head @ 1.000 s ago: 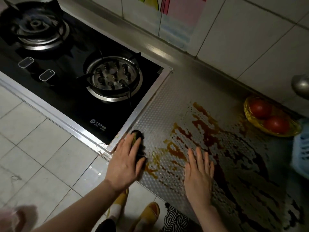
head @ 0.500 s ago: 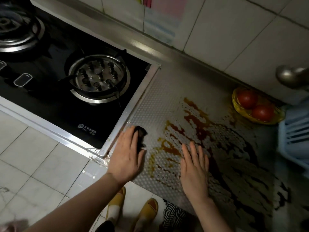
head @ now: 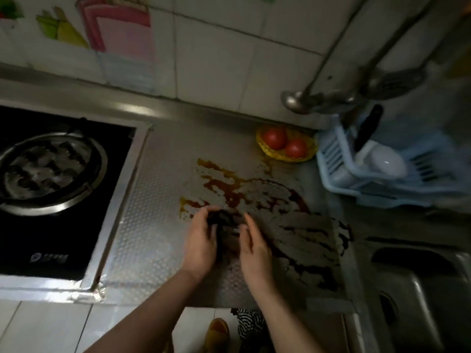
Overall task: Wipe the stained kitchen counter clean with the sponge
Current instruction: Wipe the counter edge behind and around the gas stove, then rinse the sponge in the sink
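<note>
Sponge [head: 224,220], dark and small, held between both hands just above the near-left edge of the brown stain [head: 254,197] on the dimpled steel counter [head: 153,200]
Left hand [head: 201,245] with fingers curled round the sponge's left side; right hand [head: 254,248] at its right side, fingers loosely bent, touching or nearly so — too blurred to tell whether gripping
Best done by pressing the sponge flat and dragging from the stain's outer rim inward, toward the sink [head: 420,281], not outward to the hob [head: 63,187]; short overlapping strokes, since the dimples look likely to trap residue
Worth steering well short of the yellow basket of tomatoes [head: 285,146] and the blue dish rack [head: 377,169] beyond the far end of the spill
Compared with half a second ago: sponge lifted from under the left palm by the hob frame and carried right onto the stain; right hand no longer flat on the counter but raised to meet it; view swung rightward, sink and rack now showing
</note>
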